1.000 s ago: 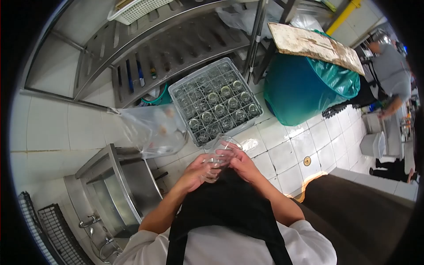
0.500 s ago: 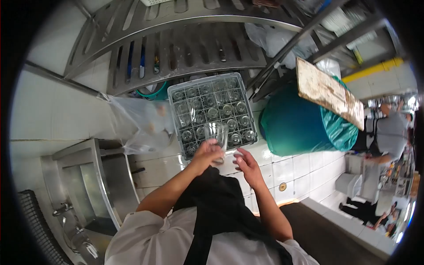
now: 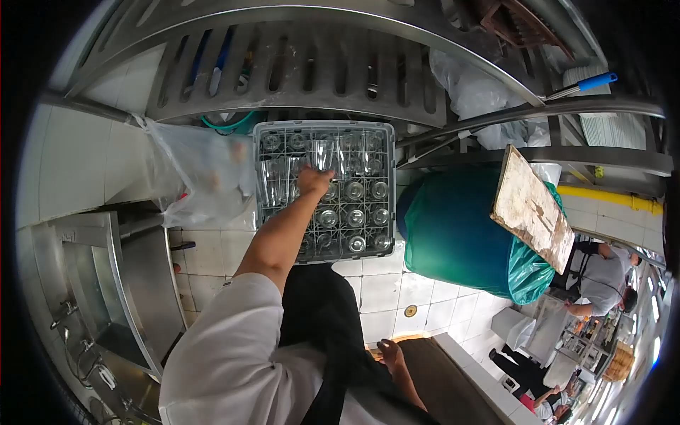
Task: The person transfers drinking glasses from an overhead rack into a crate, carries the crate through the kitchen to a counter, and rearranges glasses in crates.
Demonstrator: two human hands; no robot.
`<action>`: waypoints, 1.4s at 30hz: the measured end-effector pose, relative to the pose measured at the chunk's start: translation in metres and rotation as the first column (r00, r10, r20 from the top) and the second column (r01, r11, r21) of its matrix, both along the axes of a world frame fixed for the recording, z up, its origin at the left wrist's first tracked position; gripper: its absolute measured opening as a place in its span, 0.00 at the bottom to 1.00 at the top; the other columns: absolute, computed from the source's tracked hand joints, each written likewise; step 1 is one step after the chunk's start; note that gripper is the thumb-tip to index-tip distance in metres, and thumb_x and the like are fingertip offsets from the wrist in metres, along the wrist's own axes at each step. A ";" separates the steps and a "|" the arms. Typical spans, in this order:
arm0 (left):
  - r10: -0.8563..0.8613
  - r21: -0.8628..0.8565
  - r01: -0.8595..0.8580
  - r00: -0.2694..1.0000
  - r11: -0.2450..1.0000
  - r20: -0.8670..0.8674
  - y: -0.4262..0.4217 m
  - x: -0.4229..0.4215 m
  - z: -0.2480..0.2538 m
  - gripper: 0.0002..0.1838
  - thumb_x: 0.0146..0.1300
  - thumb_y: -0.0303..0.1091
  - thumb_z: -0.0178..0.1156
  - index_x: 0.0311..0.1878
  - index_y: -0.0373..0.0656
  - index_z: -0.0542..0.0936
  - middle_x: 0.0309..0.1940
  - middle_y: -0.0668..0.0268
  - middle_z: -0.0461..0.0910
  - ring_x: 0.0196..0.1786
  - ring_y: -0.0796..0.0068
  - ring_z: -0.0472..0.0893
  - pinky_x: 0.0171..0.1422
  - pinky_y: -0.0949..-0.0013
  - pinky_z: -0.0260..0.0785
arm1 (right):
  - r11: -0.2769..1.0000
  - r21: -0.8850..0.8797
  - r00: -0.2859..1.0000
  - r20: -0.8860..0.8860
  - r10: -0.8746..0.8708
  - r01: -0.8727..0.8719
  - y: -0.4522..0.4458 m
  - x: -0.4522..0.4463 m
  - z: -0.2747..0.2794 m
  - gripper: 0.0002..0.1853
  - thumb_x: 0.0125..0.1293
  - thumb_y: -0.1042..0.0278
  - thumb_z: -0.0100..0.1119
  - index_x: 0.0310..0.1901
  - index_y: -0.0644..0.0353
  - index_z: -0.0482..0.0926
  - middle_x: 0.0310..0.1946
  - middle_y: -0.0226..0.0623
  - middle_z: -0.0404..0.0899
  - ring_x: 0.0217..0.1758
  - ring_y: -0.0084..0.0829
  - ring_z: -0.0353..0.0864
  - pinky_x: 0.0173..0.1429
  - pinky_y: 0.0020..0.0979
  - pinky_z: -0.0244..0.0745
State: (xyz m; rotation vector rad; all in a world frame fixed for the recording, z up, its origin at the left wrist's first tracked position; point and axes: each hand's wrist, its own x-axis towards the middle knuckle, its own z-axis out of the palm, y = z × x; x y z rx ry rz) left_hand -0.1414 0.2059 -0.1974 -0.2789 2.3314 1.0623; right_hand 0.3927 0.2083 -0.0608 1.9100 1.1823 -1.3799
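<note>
My left hand (image 3: 314, 182) reaches over a grey compartment rack (image 3: 391, 191) on the floor. Its fingers are closed around a clear drinking glass (image 3: 321, 154), near the middle of the rack's far half. Several upturned glasses (image 3: 354, 190) sit in the rack's cells. Taller clear glasses (image 3: 271, 180) stand along its left side and back. My right hand (image 3: 389, 352) is low at my right side, away from the rack, its fingers loosely bent and nothing visible in them. It is nearest a brown surface (image 3: 432, 379).
Left of the rack hangs a clear plastic bag (image 3: 205, 170), above a steel sink unit (image 3: 113, 276). A slatted steel shelf (image 3: 283, 71) overhangs the back. To the right stands a green-lined bin (image 3: 453, 234) with a worn board (image 3: 531, 209) on it. Other people (image 3: 602, 280) are farther right.
My left hand has moved forward from the rack's near edge to over its middle with the glass. My right hand has drawn back and down to my right side. The view has shifted.
</note>
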 end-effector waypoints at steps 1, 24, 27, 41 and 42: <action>0.015 -0.029 -0.015 1.000 0.999 0.021 0.005 -0.002 0.000 0.46 0.45 0.51 0.73 0.59 0.25 0.67 0.52 0.40 0.74 0.56 0.49 0.76 0.59 0.58 0.70 | 0.999 -0.021 1.000 0.000 -0.030 0.030 0.002 0.002 -0.003 0.24 0.62 0.63 0.62 0.57 0.61 0.70 0.27 0.33 0.77 0.22 0.20 0.71 0.25 0.24 0.65; 0.203 -0.200 -0.225 0.971 0.954 -0.128 0.035 0.002 -0.056 0.40 0.46 0.48 0.74 0.52 0.26 0.68 0.47 0.40 0.76 0.51 0.44 0.77 0.54 0.54 0.72 | 0.851 0.269 0.758 -0.388 0.525 -0.452 0.144 -0.081 -0.097 0.20 0.64 0.62 0.57 0.55 0.60 0.73 0.30 0.35 0.80 0.28 0.22 0.77 0.32 0.27 0.74; 0.145 -0.230 -0.167 0.983 0.959 -0.111 0.033 0.003 -0.053 0.41 0.48 0.53 0.71 0.52 0.25 0.69 0.45 0.40 0.78 0.49 0.43 0.78 0.52 0.54 0.72 | 0.817 0.369 0.714 -0.405 0.571 -0.444 0.161 -0.108 -0.114 0.19 0.63 0.64 0.56 0.55 0.60 0.74 0.27 0.32 0.79 0.26 0.21 0.75 0.31 0.26 0.72; 0.299 0.068 -0.296 0.872 0.953 -0.387 -0.147 0.021 0.000 0.14 0.59 0.33 0.60 0.47 0.37 0.78 0.42 0.52 0.80 0.50 0.61 0.78 0.51 0.63 0.73 | 0.695 0.667 0.730 -0.331 0.598 -0.267 0.246 -0.324 -0.184 0.20 0.61 0.61 0.57 0.51 0.63 0.76 0.47 0.50 0.78 0.51 0.42 0.78 0.56 0.36 0.70; -0.059 -0.176 -0.032 0.870 0.984 -0.490 -0.186 0.010 -0.027 0.12 0.57 0.30 0.60 0.45 0.37 0.79 0.41 0.53 0.80 0.49 0.62 0.78 0.50 0.65 0.73 | 0.744 0.612 0.734 -0.371 0.569 -0.268 0.247 -0.334 -0.184 0.21 0.60 0.61 0.57 0.52 0.64 0.75 0.48 0.52 0.78 0.54 0.44 0.76 0.58 0.37 0.69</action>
